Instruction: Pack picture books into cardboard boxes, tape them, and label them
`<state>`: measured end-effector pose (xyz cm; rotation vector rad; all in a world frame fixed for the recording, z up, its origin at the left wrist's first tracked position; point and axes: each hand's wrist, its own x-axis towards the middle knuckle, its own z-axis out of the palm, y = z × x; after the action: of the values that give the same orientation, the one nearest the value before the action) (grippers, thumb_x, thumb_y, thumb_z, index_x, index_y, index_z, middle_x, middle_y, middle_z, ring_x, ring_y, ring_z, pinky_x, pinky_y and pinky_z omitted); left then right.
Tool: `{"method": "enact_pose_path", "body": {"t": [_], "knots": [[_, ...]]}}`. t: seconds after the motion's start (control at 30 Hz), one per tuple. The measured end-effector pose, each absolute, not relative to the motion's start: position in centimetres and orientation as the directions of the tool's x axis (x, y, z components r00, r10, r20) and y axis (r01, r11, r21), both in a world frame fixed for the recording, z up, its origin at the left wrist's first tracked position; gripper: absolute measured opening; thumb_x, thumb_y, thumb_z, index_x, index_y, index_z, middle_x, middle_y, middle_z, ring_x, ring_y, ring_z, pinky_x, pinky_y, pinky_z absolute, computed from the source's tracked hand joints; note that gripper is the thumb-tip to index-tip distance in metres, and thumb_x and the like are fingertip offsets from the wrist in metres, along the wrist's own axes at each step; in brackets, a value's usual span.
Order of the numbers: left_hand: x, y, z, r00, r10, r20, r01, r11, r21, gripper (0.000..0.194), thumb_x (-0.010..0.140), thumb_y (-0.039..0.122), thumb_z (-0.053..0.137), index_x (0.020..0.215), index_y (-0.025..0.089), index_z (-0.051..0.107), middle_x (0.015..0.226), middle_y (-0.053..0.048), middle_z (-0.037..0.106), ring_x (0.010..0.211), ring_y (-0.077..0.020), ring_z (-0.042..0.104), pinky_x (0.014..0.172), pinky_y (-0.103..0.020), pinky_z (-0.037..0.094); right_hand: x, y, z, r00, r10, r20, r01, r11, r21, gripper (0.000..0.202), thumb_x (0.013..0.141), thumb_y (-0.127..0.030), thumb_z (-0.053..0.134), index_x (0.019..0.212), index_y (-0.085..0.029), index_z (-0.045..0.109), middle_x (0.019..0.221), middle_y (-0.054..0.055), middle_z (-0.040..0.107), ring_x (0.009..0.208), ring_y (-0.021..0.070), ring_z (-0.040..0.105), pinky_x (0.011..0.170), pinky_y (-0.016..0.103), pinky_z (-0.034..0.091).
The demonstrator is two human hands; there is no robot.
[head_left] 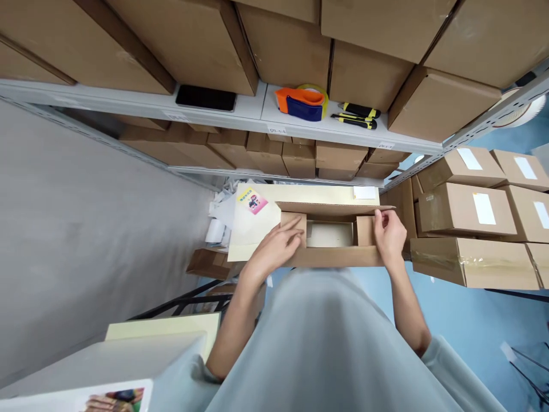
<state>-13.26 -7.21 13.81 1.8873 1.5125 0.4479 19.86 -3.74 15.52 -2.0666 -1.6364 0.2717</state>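
A cardboard box (338, 257) lies in front of me on a cream tabletop (257, 234), with its opening facing up. Its two short end flaps are folded inward, and the long far flap (330, 209) stands raised. Between the flaps a pale surface shows inside; I cannot tell whether it is the bottom or something lying there. My left hand (277, 246) rests with outstretched fingers on the left end flap. At the right end, my right hand (389, 234) pinches the cardboard by the far corner between thumb and fingers.
A shelf (253, 109) above the table carries large cartons, a black phone (206, 98), an orange and blue tape dispenser (302, 103) and utility knives (358, 116). Labelled cartons (467, 212) are stacked at right. A sticker (253, 200) and a white slip (364, 192) lie on the tabletop.
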Motion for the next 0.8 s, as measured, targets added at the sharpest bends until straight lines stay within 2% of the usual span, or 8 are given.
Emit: {"method": "enact_pose_path", "body": {"t": [0.1,0.17,0.23,0.3,0.47,0.6,0.7,0.8], "knots": [[-12.0,-6.6,11.9,-0.017,0.999,0.028,0.713,-0.008,0.701,0.047,0.109,0.049,0.050,0.135,0.015,0.067,0.147,-0.023,0.065,0.136,-0.0373,0.067,0.115,-0.055,0.054,19.4,-3.0,13.6,0.362,0.889,0.280,0.828,-0.169,-0.534,0.064,0.105,-0.068,0.045,0.135,-0.013,0.058,0.117,0.021,0.070,0.098,0.0311,0.069,0.088,0.045,0.055],[-11.2,-6.2,10.5,-0.183,0.972,0.145,0.686,0.021,0.728,0.075,0.101,0.059,0.067,0.153,0.009,0.049,0.153,-0.030,0.054,0.140,-0.0402,0.063,0.114,-0.055,0.055,19.5,-2.5,12.9,0.352,0.855,0.381,0.825,-0.091,-0.558,0.065,0.106,-0.065,0.045,0.145,-0.014,0.050,0.135,0.025,0.061,0.113,0.0332,0.065,0.098,0.050,0.054],[-10.8,-5.8,9.6,-0.212,0.946,0.246,0.679,-0.039,0.733,0.102,0.092,0.063,0.080,0.165,0.009,0.032,0.165,-0.035,0.039,0.153,-0.0424,0.051,0.121,-0.057,0.050,19.8,-2.0,12.6,0.311,0.841,0.443,0.831,-0.013,-0.557,0.053,0.108,-0.059,0.041,0.137,-0.017,0.056,0.136,0.025,0.058,0.123,0.0345,0.060,0.107,0.054,0.050],[-11.0,-5.5,9.4,-0.171,0.932,0.320,0.698,-0.114,0.707,0.110,0.087,0.063,0.085,0.168,0.013,0.030,0.169,-0.033,0.034,0.162,-0.0428,0.039,0.128,-0.059,0.042,20.1,-1.7,12.7,0.279,0.838,0.469,0.839,0.025,-0.544,0.044,0.109,-0.056,0.037,0.117,-0.020,0.061,0.123,0.022,0.062,0.120,0.0348,0.060,0.109,0.056,0.048],[-13.0,-5.4,9.8,-0.199,0.921,0.336,0.715,-0.098,0.692,0.076,0.088,0.060,0.086,0.148,0.021,0.061,0.147,-0.022,0.058,0.148,-0.0381,0.054,0.126,-0.056,0.044,21.2,-2.7,13.0,0.235,0.868,0.438,0.830,0.055,-0.555,0.038,0.108,-0.054,0.037,0.100,-0.024,0.059,0.107,0.015,0.064,0.107,0.0301,0.064,0.100,0.051,0.054],[-14.6,-6.1,9.5,-0.170,0.927,0.335,0.645,-0.153,0.749,0.040,0.097,0.059,0.076,0.113,0.023,0.079,0.121,-0.012,0.068,0.123,-0.0303,0.067,0.113,-0.049,0.055,23.2,-4.9,12.8,0.123,0.941,0.315,0.784,0.102,-0.612,0.035,0.102,-0.054,0.048,0.109,-0.023,0.064,0.123,0.016,0.064,0.122,0.0307,0.065,0.100,0.050,0.058],[-14.7,-6.7,9.3,-0.124,0.950,0.285,0.579,-0.164,0.798,0.036,0.103,0.056,0.068,0.098,0.023,0.083,0.107,-0.010,0.069,0.108,-0.0255,0.070,0.101,-0.044,0.060,24.5,-6.3,12.1,0.106,0.986,0.132,0.689,0.023,-0.725,0.039,0.094,-0.056,0.063,0.117,-0.024,0.063,0.138,0.016,0.063,0.131,0.0307,0.064,0.102,0.049,0.060],[-14.2,-7.3,9.4,-0.158,0.960,0.231,0.520,-0.118,0.846,0.032,0.101,0.052,0.070,0.095,0.024,0.085,0.105,-0.009,0.070,0.106,-0.0244,0.071,0.101,-0.045,0.062,25.0,-6.6,11.4,0.120,0.991,-0.055,0.538,-0.112,-0.836,0.047,0.090,-0.060,0.069,0.119,-0.026,0.056,0.135,0.015,0.067,0.122,0.0284,0.070,0.095,0.044,0.062]]}}
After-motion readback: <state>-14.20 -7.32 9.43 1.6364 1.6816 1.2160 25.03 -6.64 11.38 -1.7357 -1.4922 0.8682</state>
